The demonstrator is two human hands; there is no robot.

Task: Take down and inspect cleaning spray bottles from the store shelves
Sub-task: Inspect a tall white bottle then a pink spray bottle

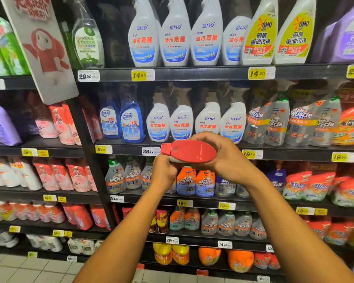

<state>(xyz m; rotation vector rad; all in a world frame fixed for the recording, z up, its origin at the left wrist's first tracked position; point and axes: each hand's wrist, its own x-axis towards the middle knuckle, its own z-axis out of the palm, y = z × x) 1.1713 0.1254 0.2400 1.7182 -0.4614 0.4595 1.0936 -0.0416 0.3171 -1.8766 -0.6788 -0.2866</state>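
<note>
Obs., head view. I see both hands raised in front of the store shelves (pixel 192 74), holding one spray bottle between them.

- Spray bottle (pixel 189 151): only its red trigger head shows clearly, seen from above, nozzle end pointing left. A pale strip of the body shows beneath the head; the rest is hidden behind the hands, so I cannot tell the contents or label.
- Left hand (pixel 164 170): fingers curled up under the bottle, gripping it from below near the nozzle end.
- Right hand (pixel 223 154): fingers wrapped over the top and rear of the red head, gripping it.
- Bottle is held off the shelf, in front of the second shelf edge, just right of a white price tag (pixel 151 151) reading 23.90.

Shelf stock behind:
- Top row: white spray bottles with blue labels (pixel 175 41); to the right, white bottles with yellow OMO labels (pixel 260 37); to the left, a clear bottle with a green label (pixel 87 44).
- Second row: two blue glass-cleaner bottles (pixel 131 121), liquid visibly blue; grey Mr Muscle twin packs (pixel 272 119) at right.
- Third row: orange-and-blue Mr Muscle bottles (pixel 195 181) directly below the hands.
</note>
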